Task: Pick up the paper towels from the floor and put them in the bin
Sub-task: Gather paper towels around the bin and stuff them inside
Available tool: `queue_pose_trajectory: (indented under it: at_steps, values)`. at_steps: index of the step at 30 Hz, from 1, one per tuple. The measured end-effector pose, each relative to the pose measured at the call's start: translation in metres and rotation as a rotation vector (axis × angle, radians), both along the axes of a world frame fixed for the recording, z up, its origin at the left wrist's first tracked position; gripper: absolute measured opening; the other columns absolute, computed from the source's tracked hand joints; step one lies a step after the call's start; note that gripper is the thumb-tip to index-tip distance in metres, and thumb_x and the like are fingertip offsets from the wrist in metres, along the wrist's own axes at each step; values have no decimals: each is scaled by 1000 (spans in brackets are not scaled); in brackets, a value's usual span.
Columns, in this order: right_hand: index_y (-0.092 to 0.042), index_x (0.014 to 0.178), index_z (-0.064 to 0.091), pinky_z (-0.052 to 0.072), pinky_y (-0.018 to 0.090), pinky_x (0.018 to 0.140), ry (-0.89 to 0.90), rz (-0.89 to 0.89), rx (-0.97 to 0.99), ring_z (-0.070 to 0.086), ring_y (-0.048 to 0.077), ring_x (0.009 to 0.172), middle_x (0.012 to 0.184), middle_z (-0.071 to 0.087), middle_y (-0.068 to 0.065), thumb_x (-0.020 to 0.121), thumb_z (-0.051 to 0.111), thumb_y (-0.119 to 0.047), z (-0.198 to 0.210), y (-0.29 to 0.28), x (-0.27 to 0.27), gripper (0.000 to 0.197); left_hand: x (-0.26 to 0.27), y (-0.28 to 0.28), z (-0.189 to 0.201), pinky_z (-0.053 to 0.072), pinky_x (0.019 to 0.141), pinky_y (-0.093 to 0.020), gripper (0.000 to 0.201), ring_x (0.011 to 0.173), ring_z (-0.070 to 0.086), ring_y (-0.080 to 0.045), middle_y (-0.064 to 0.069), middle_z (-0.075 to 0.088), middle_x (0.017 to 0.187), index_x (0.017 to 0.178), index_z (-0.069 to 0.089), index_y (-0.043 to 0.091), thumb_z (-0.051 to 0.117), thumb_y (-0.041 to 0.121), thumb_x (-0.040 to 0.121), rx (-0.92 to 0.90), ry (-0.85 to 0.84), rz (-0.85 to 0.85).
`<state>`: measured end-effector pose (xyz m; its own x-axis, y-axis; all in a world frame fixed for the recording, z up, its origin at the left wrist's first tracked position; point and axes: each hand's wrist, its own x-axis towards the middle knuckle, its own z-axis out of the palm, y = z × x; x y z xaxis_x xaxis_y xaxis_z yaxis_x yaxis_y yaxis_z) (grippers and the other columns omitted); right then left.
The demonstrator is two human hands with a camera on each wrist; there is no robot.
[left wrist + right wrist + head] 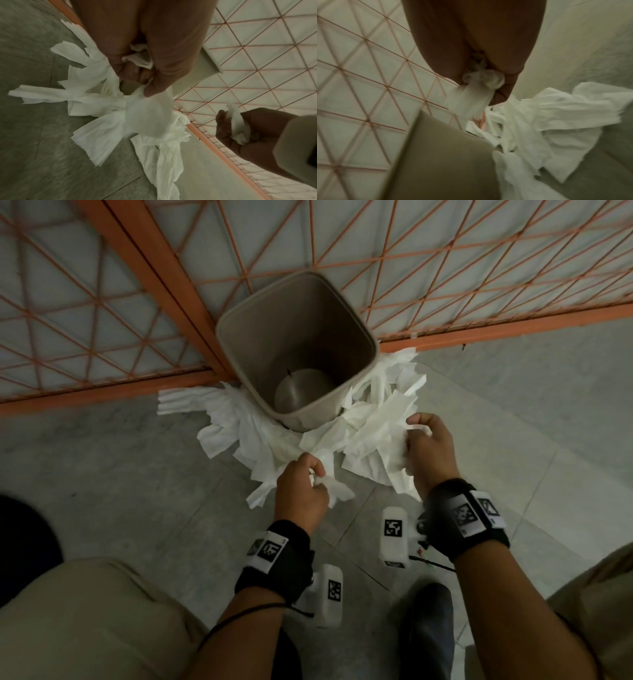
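A beige bin (239, 313) stands in the corner against an orange grid fence, with a round metal object at its bottom. White paper towels (239, 433) lie heaped on the floor around its base. My left hand (301, 484) grips a bunch of towels (137, 62) in front of the bin (193, 73). My right hand (428, 446) grips another bunch (481, 81) to the right of the bin (440, 155). More towels (556, 115) trail on the floor below it. The right hand (248, 129) with its wad also shows in the left wrist view.
The orange grid fence (445, 268) closes off the back and left. Grey tiled floor (120, 474) spreads around. My knees (85, 611) and a dark shoe (428, 621) are at the bottom. White tagged wrist devices (394, 535) hang under both wrists.
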<state>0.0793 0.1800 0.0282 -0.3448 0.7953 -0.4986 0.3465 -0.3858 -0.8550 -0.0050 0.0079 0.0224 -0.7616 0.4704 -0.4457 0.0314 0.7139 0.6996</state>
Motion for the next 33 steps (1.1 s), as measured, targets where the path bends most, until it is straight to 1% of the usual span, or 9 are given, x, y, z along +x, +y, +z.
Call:
queue_pose_trajectory:
  at_steps: [4, 9, 12, 16, 18, 21, 23, 30, 33]
  values:
    - [-20, 94, 59, 32, 22, 41, 145, 82, -42, 48, 9, 54, 73, 55, -6, 89, 53, -9, 42, 1, -10, 13, -2, -9, 14, 40, 85, -22, 40, 103, 53, -14, -2, 56, 117, 115, 60, 18, 43, -7, 89, -13, -96, -80]
    - [-20, 75, 51, 45, 37, 60, 314, 318, 50, 48, 16, 63, 67, 48, -3, 75, 46, 7, 90, 7, -38, 27, -14, -21, 48, 45, 58, -25, 33, 65, 58, -16, -10, 66, 78, 71, 64, 18, 42, 5, 91, 74, -138, 107]
    - [-18, 70, 43, 58, 49, 79, 376, 422, 19, 58, 26, 87, 86, 48, 10, 81, 39, 11, 111, 8, -68, 32, -23, -24, 74, 49, 57, -31, 24, 68, 62, -21, -12, 65, 74, 74, 61, 6, 48, 15, 93, 155, -82, 204]
    - [-21, 74, 46, 53, 38, 57, 313, 584, 230, 55, 19, 66, 78, 48, 4, 78, 33, 8, 121, 4, -119, 32, -37, -23, 104, 53, 53, -25, 16, 65, 61, -11, 1, 63, 74, 76, 59, 22, 68, 30, 87, 236, -9, 182]
    - [-26, 75, 51, 44, 33, 67, 234, 682, 430, 51, 14, 70, 77, 52, -4, 75, 39, -3, 115, 3, -141, 26, -46, -21, 115, 45, 57, -14, 22, 59, 54, 0, 9, 57, 66, 74, 53, 22, 69, 29, 87, 242, 165, 112]
    - [-26, 104, 61, 42, 31, 101, 37, 924, 513, 52, 15, 106, 116, 54, 3, 88, 59, -21, 107, 7, -158, 17, -67, -13, 130, 39, 57, -6, 15, 62, 52, 6, 14, 54, 70, 83, 52, 23, 63, 27, 93, 288, 306, 65]
    - [-29, 132, 53, 34, 28, 111, -23, 1017, 532, 45, 14, 124, 139, 45, 4, 84, 68, -44, 112, 15, -155, 53, -84, -1, 138, 40, 60, -4, 12, 67, 53, 6, 14, 58, 78, 93, 56, 19, 58, 31, 96, 307, 380, 42]
    - [-28, 124, 63, 48, 25, 97, 327, 384, 385, 60, 6, 111, 123, 63, -6, 90, 64, -31, 109, 50, -92, 34, -147, 69, 108, 51, 93, -36, 33, 103, 60, -20, -2, 62, 111, 91, 58, 30, 58, 61, 81, 146, 458, -14]
    - [-26, 98, 69, 54, 39, 78, 178, 98, 297, 66, 16, 83, 94, 68, -4, 82, 59, -33, 55, 47, -53, 20, -150, 82, 87, 42, 103, -27, 40, 116, 56, -15, 3, 59, 125, 111, 64, 30, 57, 59, 85, 72, 339, -150]
